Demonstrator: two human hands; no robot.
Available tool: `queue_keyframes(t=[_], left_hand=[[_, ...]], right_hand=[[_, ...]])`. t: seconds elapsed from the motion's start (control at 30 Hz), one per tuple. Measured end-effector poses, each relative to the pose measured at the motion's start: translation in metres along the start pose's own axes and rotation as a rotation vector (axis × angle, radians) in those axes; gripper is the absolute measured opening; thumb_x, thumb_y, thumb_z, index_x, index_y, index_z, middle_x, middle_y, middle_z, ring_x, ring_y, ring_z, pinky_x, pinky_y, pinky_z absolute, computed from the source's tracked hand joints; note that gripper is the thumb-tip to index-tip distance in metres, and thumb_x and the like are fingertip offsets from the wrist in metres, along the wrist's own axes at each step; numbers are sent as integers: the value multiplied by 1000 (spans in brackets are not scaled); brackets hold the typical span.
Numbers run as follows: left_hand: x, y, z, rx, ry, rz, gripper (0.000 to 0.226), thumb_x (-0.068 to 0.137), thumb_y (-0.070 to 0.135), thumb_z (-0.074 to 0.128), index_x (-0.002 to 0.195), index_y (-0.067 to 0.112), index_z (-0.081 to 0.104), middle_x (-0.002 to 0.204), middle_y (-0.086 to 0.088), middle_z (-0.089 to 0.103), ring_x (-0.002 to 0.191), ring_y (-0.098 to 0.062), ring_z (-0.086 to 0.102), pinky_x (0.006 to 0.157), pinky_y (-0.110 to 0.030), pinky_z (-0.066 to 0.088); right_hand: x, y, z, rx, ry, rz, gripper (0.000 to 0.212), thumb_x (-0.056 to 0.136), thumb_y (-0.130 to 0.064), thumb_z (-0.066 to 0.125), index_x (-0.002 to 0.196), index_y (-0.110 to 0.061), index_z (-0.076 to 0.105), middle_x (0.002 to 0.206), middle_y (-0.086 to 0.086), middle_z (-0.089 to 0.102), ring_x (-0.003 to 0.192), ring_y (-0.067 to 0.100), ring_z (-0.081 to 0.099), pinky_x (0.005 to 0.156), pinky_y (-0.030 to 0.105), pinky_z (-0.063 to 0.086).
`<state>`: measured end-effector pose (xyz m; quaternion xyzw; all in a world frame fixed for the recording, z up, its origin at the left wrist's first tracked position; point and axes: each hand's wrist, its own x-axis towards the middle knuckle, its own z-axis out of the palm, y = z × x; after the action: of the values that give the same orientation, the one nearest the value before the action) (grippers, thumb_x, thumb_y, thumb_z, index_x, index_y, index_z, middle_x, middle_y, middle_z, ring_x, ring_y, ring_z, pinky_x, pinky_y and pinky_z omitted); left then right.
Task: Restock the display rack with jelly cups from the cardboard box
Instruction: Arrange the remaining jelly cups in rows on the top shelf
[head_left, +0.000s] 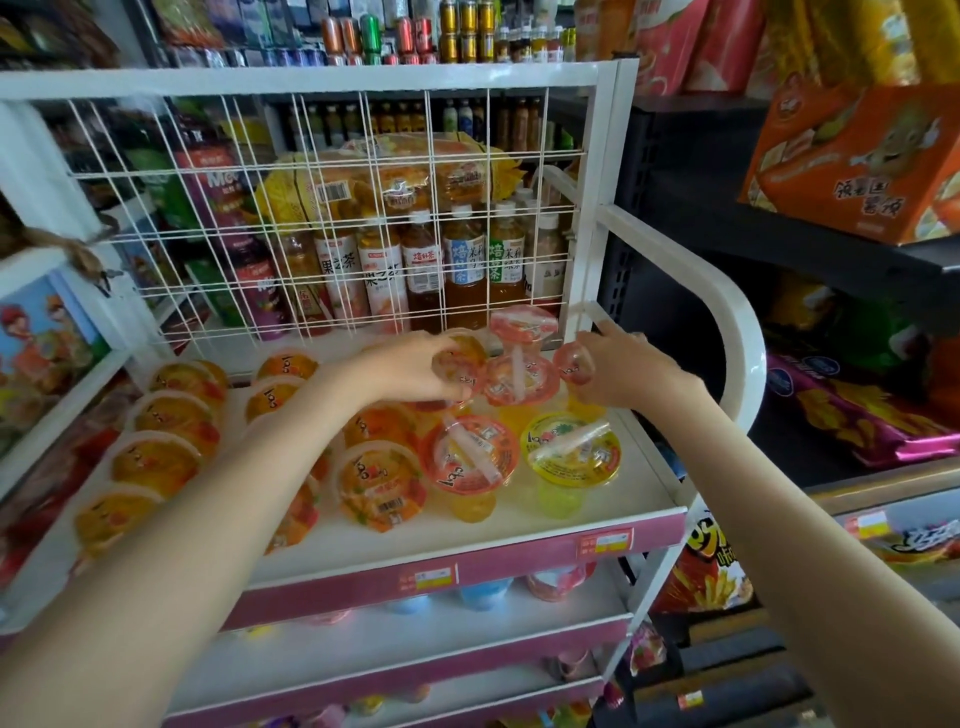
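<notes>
On the white display rack (644, 467) the top shelf holds several jelly cups. My left hand (410, 366) grips a pink-lidded jelly cup (457, 370) at the back of the shelf. My right hand (623, 371) holds another pink-lidded cup (574, 364) near the rack's right post. Between them sits a pink cup (519, 382), with one more pink cup (523, 323) behind it. In front stand a pink-lidded cup (470, 457) and a yellow-lidded cup (574, 449). Orange cups (171, 410) lie in rows on the left. The cardboard box is out of view.
A white wire grid (322, 218) backs the shelf, with tea bottles (415, 265) behind it. Lower rack shelves with pink price strips (457, 577) hold more cups. Dark shelves on the right carry an orange carton (857, 161) and snack bags (852, 410).
</notes>
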<state>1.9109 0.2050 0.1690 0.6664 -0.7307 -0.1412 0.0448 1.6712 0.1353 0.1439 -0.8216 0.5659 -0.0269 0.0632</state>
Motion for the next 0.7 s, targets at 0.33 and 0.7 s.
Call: queue_keyframes(t=[0.33, 0.7], left_hand=[[-15, -4, 6, -34, 71, -42, 68, 81, 52, 66, 140, 26, 42, 116, 9, 54, 99, -12, 56, 73, -23, 46], [-25, -15, 8, -118, 69, 17, 57, 86, 47, 63, 137, 32, 45, 137, 4, 49, 123, -14, 47, 99, -31, 42]], right_hand=[[-16, -39, -2, 330, -72, -373, 70, 85, -42, 64, 145, -37, 28, 154, -5, 28, 138, 20, 30, 111, 38, 27], [-40, -41, 5, 310, 6, -376, 56, 91, -37, 58, 142, -29, 37, 150, -2, 35, 140, 19, 28, 112, 36, 19]])
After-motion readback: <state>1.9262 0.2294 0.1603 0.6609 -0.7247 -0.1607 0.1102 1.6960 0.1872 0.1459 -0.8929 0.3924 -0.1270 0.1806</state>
